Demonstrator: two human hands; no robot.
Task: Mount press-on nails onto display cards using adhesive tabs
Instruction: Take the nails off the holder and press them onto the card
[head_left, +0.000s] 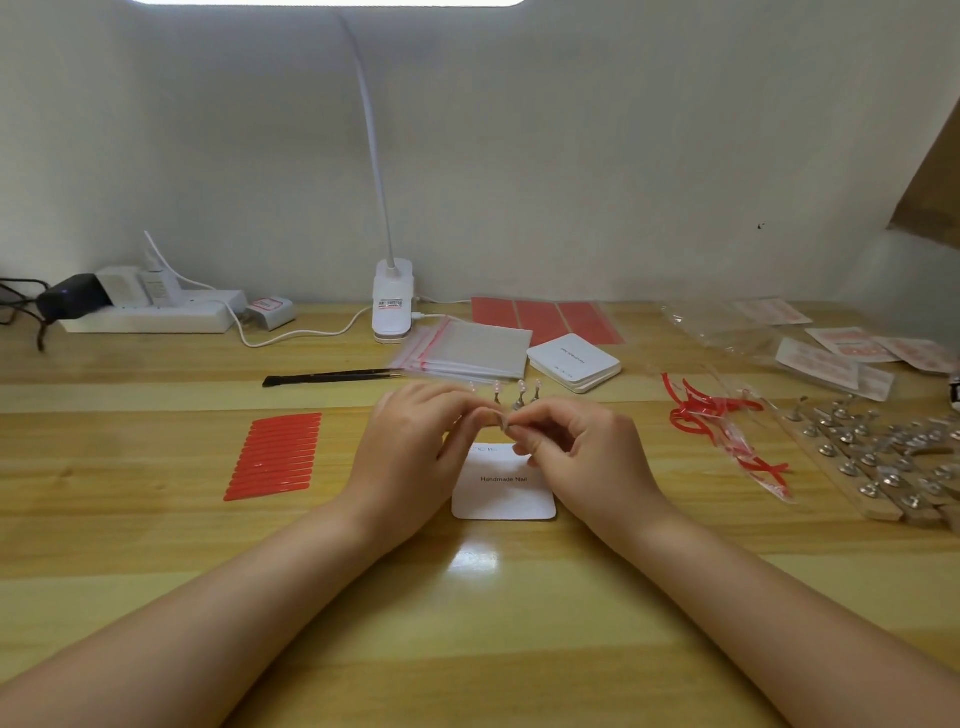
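Table (156, 545), with the white card (503, 493) as reference. Left hand (415, 441) and right hand (582, 447) meet just above the card's far edge, fingertips pinching one small piece together; probably a nail or tab, too blurred to tell. Nails on stands (519, 392) just behind the card. Red strips (272, 457) left of it. Risk: piece slips or sticks crooked if pinch shifts.

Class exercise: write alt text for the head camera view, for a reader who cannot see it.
Left hand and right hand pinch a small item together above a white display card on a wooden table; red adhesive strips lie left.
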